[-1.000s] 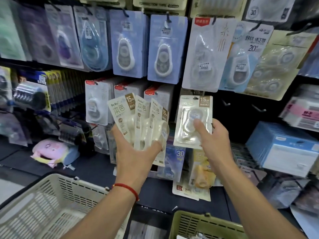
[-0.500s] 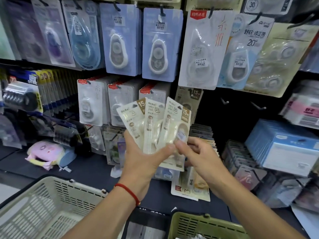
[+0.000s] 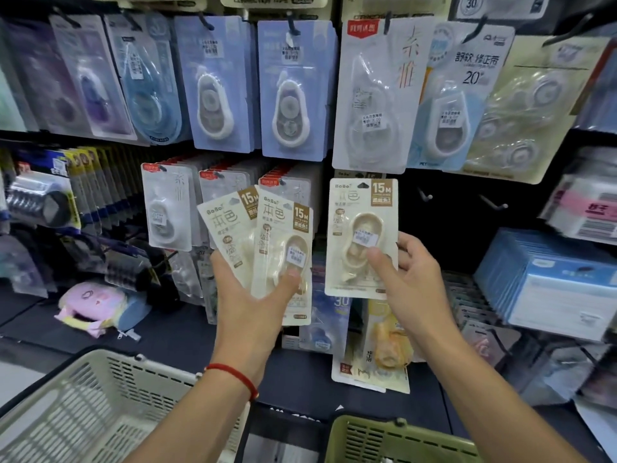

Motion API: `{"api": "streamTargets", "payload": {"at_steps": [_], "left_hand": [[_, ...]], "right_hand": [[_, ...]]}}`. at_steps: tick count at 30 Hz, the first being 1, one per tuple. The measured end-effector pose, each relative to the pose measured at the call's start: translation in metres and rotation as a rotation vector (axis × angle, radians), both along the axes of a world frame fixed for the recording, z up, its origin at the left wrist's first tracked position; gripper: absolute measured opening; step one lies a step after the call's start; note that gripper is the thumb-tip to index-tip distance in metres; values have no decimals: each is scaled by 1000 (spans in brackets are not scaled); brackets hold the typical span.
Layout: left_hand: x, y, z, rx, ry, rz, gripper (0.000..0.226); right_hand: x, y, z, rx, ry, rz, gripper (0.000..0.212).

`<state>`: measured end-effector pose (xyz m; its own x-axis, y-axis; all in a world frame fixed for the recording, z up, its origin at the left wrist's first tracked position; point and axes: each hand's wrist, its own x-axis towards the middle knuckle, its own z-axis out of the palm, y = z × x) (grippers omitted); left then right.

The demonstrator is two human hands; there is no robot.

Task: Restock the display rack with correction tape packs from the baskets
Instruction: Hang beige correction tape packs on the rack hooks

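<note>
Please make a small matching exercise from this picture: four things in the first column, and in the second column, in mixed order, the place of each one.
Things:
1. single cream pack
2. fan of cream packs
3. white basket
4. green basket

Places:
A. bottom left corner
B. in the left hand
C. bottom edge, right of the middle
D. in the right hand, raised toward the rack

Pairs: 1-D, 2-B, 3-A, 4-C
</note>
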<state>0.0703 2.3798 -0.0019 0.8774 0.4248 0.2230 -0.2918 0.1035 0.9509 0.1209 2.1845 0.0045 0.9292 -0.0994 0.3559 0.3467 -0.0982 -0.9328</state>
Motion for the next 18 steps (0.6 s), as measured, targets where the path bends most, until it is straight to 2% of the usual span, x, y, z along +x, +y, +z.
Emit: {"api": "streamTargets", "payload": {"at_steps": [5, 6, 9, 11, 13, 15, 18], "left_hand": [[1, 1, -2, 76, -123, 59, 72], [2, 1, -2, 99, -151, 73, 74], [4, 3, -7, 98, -159, 63, 76], [6, 0, -12, 80, -137, 23, 73], [7, -6, -14, 74, -119, -31, 79], [8, -12, -16, 80, -99, -72, 81], [8, -18, -15, 72, -77, -102, 80]], "right_hand": [[0, 2, 5, -58, -56, -76, 29], [1, 1, 3, -113, -37, -104, 33], [0, 1, -7, -425, 83, -234, 67], [-6, 6, -15, -522, 48, -217, 57], [-11, 12, -20, -449, 105, 2, 33], [-17, 18, -24, -290, 186, 206, 29], [-17, 19, -26, -129, 143, 201, 22]]}}
